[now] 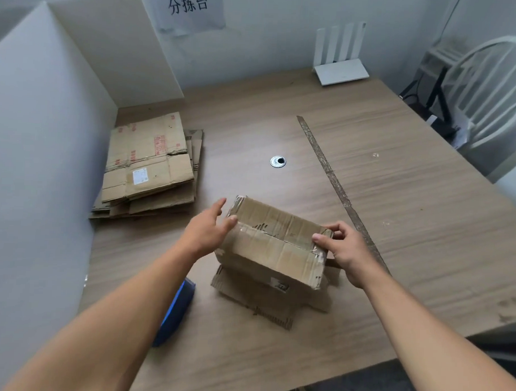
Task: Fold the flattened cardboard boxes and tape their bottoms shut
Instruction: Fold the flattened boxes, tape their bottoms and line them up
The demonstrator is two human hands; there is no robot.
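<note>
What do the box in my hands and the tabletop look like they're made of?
Box: brown corrugated cardboard, matte and scuffed; fluted edges show on its lower flaps. Tabletop: probably wood-look laminate, smooth, low sheen; the grain looks uniform, real veneer possible.

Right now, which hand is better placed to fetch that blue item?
Left. The left hand is open, only touching the box, and the blue item, probably the tape, lies beside that forearm. The right hand pinches the box's other end.
</note>
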